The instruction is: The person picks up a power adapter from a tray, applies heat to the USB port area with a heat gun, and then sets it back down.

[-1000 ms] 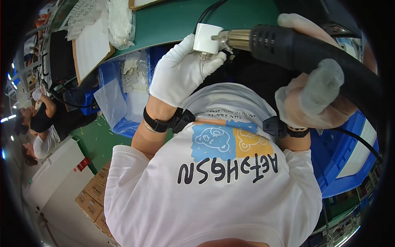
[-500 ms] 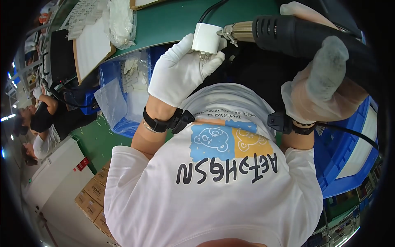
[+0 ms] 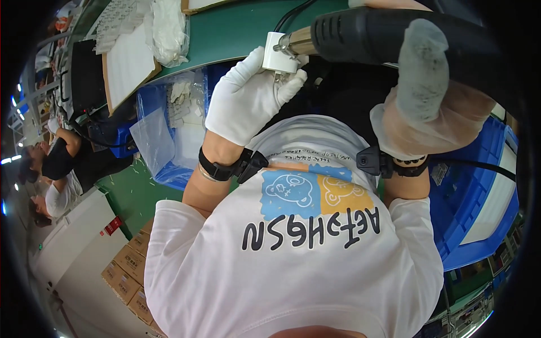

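Note:
A white power adapter [image 3: 273, 59] with metal prongs is held in my gloved left hand [image 3: 239, 107], fingers closed around its lower part and prongs toward me. My right hand [image 3: 431, 107], in a thin translucent glove with a greyed thumb, grips a black heat gun [image 3: 360, 38]. Its metal nozzle [image 3: 298, 43] points left, with the tip in front of the adapter's upper right side. Whether the tip touches the adapter I cannot tell. Part of the right hand's fingers is hidden behind the gun.
Beyond my hands runs a green worktable [image 3: 231, 28] with a clear plastic bag [image 3: 168, 34] and black cables [image 3: 290, 14]. Blue bins stand at left [image 3: 174, 177] and right [image 3: 479, 225]. Cartons [image 3: 127, 265] are stacked at lower left; two other people are farther left.
The heat gun and my right hand have moved left and slightly away from me, so the nozzle now overlaps the adapter. My left hand and the adapter have barely moved.

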The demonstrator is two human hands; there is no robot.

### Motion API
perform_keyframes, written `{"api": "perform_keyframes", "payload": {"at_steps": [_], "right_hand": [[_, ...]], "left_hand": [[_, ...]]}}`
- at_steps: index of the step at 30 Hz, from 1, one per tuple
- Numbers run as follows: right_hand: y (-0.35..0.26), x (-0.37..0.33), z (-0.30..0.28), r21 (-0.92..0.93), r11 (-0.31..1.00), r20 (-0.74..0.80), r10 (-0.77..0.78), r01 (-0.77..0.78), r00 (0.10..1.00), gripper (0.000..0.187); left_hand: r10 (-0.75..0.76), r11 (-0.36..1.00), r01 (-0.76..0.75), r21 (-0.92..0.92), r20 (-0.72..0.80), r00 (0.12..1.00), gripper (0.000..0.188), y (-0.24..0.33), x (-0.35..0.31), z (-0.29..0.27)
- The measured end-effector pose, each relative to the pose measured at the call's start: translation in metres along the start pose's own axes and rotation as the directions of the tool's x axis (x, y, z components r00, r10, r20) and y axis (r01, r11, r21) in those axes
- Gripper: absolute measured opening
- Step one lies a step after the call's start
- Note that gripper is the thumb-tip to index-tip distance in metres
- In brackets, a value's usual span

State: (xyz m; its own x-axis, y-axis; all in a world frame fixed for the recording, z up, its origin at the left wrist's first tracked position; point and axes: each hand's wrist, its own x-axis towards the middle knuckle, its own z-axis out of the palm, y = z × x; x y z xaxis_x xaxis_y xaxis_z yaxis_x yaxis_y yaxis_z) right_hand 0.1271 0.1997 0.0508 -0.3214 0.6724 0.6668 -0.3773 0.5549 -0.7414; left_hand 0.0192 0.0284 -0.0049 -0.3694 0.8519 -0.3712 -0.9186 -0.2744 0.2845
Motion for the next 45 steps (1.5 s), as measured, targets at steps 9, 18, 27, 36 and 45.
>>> {"api": "perform_keyframes", "payload": {"at_steps": [9,18,27,36,45], "right_hand": [[-0.007,0.003,0.003,-0.003,0.959,0.066,0.283,-0.283,0.957,0.029],[0.006,0.007,0.017,0.195,0.980,0.012,-0.038,0.035,0.999,0.058],[0.013,0.012,0.001,-0.035,0.992,-0.033,-0.123,0.122,0.992,0.057],[0.011,0.009,-0.001,0.081,0.995,-0.080,-0.048,0.054,0.996,0.051],[-0.005,-0.004,-0.007,0.159,0.987,-0.079,0.024,-0.011,0.997,0.044]], "left_hand": [[0.042,0.999,-0.042,-0.003,-0.051,0.998,0.035,-0.003,-0.003,0.004],[0.016,1.000,-0.016,-0.010,0.004,1.000,0.037,0.000,0.000,-0.006],[-0.019,0.987,0.032,-0.155,0.084,0.996,0.045,0.004,-0.002,-0.008],[0.013,0.976,0.023,-0.216,0.162,0.987,0.048,-0.002,-0.001,-0.006],[0.190,0.977,-0.200,0.077,0.121,0.974,0.049,-0.012,-0.002,0.002]]}}
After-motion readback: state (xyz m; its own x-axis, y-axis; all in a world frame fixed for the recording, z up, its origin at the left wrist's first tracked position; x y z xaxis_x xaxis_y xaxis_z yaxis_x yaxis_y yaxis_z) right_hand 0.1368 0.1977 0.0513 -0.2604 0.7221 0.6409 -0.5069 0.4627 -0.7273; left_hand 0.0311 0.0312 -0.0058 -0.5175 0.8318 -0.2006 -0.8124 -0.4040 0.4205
